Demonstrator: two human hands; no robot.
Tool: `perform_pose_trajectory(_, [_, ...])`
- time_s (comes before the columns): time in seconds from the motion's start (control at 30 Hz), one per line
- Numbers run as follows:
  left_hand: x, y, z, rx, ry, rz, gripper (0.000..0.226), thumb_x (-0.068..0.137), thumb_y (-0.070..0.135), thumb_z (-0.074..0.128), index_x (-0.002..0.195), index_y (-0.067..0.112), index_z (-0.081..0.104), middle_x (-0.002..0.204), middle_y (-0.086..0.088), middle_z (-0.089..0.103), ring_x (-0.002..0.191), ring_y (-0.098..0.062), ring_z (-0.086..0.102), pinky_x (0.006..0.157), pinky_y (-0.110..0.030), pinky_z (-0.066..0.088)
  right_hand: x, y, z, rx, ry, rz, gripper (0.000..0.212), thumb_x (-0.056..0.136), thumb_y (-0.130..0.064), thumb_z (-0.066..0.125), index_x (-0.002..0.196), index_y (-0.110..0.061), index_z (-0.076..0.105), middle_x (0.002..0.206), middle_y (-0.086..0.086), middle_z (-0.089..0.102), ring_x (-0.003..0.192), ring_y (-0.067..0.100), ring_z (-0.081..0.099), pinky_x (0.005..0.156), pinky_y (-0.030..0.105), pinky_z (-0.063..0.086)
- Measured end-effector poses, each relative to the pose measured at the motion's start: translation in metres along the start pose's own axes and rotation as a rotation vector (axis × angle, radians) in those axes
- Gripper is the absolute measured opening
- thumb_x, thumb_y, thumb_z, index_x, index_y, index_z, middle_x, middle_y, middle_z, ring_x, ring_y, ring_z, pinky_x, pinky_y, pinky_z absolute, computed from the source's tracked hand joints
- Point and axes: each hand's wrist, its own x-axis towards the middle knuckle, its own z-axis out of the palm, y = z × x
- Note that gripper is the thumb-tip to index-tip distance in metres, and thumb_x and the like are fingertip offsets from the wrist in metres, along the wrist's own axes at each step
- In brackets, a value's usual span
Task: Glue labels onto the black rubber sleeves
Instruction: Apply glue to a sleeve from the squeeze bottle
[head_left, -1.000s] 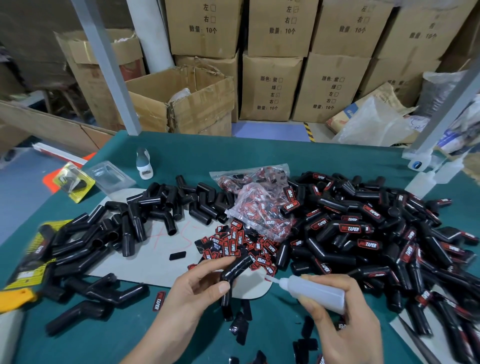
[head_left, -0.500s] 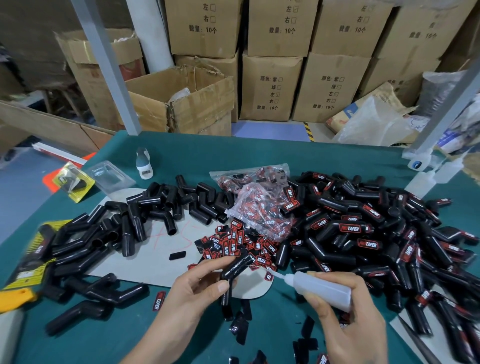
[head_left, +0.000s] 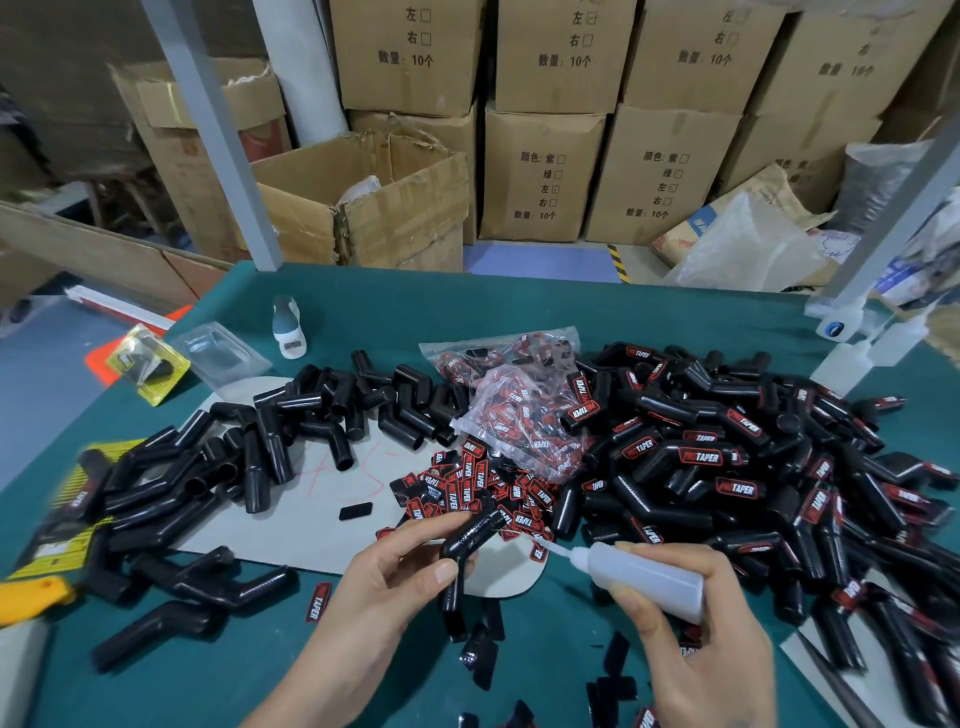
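Sleeve piles (head_left: 727, 467) flank; mat (head_left: 291, 519) free.

1. This is a warehouse or small factory packing area, set up for hand assembly work.
2. At 12 o'clock, stacked brown cardboard cartons (head_left: 540, 171) printed with quantity and colour checkboxes line the back.
3. At 11 o'clock an open, torn brown cardboard box (head_left: 363, 202) stands on the floor.
4. A green-covered worktable (head_left: 395, 306) with grey metal frame posts (head_left: 208, 130) fills the foreground.
5. At 3 o'clock lies a bulk heap of labelled black rubber sleeves (head_left: 727, 467); at 9 o'clock, unlabelled black rubber sleeves (head_left: 249, 457).
6. At centre, a clear plastic bag of red-and-black labels (head_left: 519, 410).
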Motion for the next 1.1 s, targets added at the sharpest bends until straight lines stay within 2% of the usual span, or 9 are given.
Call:
perform_pose_trajectory(0.1, [0.000,0.001,0.000,0.000,0.002,-0.007,0.068,0.063,0.044,0.097,0.123,0.021,0.076,0.127,-0.017,0.071,0.116,-0.036,0.070,0.102,-0.033,0.055,0.000,0.001,-0.001,0.010,-0.003,0.011,0.033,0.078,-0.031,0.077,0.105,-0.046,0.065,0.105,-0.014,0.076,0.102,0.007,0.070,0.081,0.020,0.052])
perform_pose_trajectory(0.2, [-0.001,0.002,0.001,0.000,0.004,-0.009,0.068,0.062,0.045,0.098,0.123,0.021,0.076,0.127,-0.017,0.071,0.115,-0.036,0.070,0.100,-0.031,0.056,0.001,-0.003,0.000,0.032,-0.012,0.009,0.028,0.080,-0.044,0.077,0.104,-0.046,0.064,0.105,-0.014,0.076,0.102,0.006,0.070,0.081,0.018,0.052])
perform_pose_trajectory(0.27, [-0.001,0.003,0.001,0.003,-0.001,-0.008,0.063,0.066,0.040,0.095,0.122,0.021,0.077,0.127,-0.016,0.071,0.116,-0.035,0.070,0.100,-0.031,0.055,0.001,-0.007,0.002,0.041,-0.017,0.004,0.025,0.080,-0.049,0.071,0.103,-0.046,0.064,0.104,-0.016,0.076,0.100,0.004,0.070,0.081,0.013,0.050])
perform_pose_trajectory(0.4, [-0.001,0.003,0.001,-0.003,-0.001,-0.010,0.053,0.070,0.030,0.087,0.122,0.021,0.077,0.127,-0.015,0.072,0.116,-0.034,0.070,0.099,-0.029,0.055,0.002,-0.008,0.003,0.049,-0.019,-0.001,0.024,0.080,-0.049,0.070,0.103,-0.046,0.064,0.103,-0.017,0.075,0.100,0.002,0.070,0.081,0.009,0.048])
perform_pose_trajectory(0.6, [-0.001,0.003,0.001,0.022,-0.012,-0.003,0.054,0.071,0.033,0.087,0.122,0.023,0.077,0.129,-0.013,0.071,0.120,-0.035,0.068,0.106,-0.038,0.052,0.002,-0.008,0.005,0.062,-0.027,-0.033,0.023,0.081,-0.044,0.070,0.103,-0.044,0.065,0.103,-0.014,0.074,0.098,0.005,0.071,0.082,0.009,0.049])
perform_pose_trajectory(0.93, [-0.001,0.003,0.001,0.029,0.006,-0.006,0.057,0.068,0.036,0.091,0.122,0.022,0.077,0.127,-0.015,0.071,0.119,-0.035,0.068,0.103,-0.034,0.055,0.001,-0.009,0.005,0.077,-0.024,-0.018,0.023,0.079,-0.045,0.070,0.101,-0.042,0.066,0.102,-0.012,0.075,0.097,0.006,0.071,0.081,0.009,0.049])
perform_pose_trajectory(1.1, [-0.001,0.002,0.002,0.045,0.004,-0.016,0.066,0.063,0.047,0.096,0.122,0.023,0.077,0.128,-0.014,0.071,0.121,-0.035,0.067,0.109,-0.043,0.048,0.001,-0.010,0.005,0.058,-0.024,-0.037,0.023,0.080,-0.044,0.070,0.102,-0.041,0.066,0.103,-0.014,0.074,0.098,0.004,0.070,0.080,0.007,0.047])
